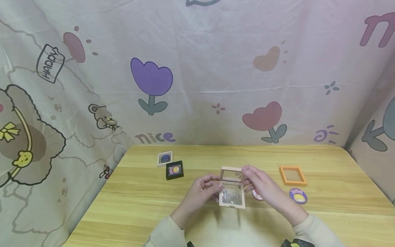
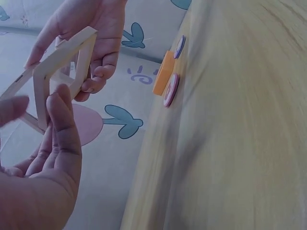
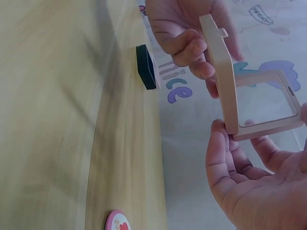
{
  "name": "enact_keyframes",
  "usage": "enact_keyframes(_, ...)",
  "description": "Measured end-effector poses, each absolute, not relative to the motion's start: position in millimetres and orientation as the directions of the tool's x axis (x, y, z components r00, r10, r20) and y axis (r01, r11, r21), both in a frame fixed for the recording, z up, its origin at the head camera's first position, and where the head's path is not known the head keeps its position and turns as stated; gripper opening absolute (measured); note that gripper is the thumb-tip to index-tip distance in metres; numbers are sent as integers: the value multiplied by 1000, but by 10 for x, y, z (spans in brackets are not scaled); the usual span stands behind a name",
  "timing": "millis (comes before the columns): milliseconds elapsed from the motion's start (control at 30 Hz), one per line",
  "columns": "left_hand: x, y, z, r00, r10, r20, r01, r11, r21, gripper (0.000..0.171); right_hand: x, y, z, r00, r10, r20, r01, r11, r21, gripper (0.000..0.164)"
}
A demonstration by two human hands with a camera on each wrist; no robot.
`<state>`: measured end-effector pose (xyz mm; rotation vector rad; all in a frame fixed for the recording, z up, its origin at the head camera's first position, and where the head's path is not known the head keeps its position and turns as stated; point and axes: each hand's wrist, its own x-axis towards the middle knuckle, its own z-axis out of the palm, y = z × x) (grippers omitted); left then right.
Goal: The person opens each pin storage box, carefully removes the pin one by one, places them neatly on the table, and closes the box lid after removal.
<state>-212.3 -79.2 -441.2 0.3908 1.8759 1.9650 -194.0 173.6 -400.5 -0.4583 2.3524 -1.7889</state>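
Over the table's middle, both hands hold a cream hinged display frame (image 1: 232, 206), its two halves swung apart with clear film stretched across the openings. My left hand (image 1: 200, 192) pinches the near half by its left edge, thumb at the front. The right hand (image 1: 262, 183) grips the far half at its right side, fingers reaching down near the hinge. From the right wrist view, the frame (image 3: 224, 72) stands unfolded at an angle, raised above the wood. Partly behind the right hand lies a round badge with a pink rim (image 1: 257, 195).
Right of the hands lie an orange square frame (image 1: 303, 184) and a purple bear badge (image 1: 298, 196). At the left back, a black frame (image 1: 168, 174) with a badge inside touches a white frame (image 1: 159, 162) holding a dark disc. A printed cloth (image 1: 197, 116) hangs behind the wooden table (image 1: 129, 206).
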Motion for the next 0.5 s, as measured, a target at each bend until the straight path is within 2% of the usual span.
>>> enact_keyframes(200,-2101,-827,-4379,-838,543,-61,-103,-48,994,52,-1965,1719,-4022,-953,-301,41,-111,219,-969,50)
enact_keyframes(367,-2092,-826,-4359,-811,584,-40,-72,-33,997,69,-1974,1708,-4024,-958,-285,24,-87,211,-973,46)
enact_keyframes(500,-2098,-831,-4356,-790,612,-28,-56,-26,998,77,-1981,1702,-4006,-960,-281,3,-63,206,-976,45)
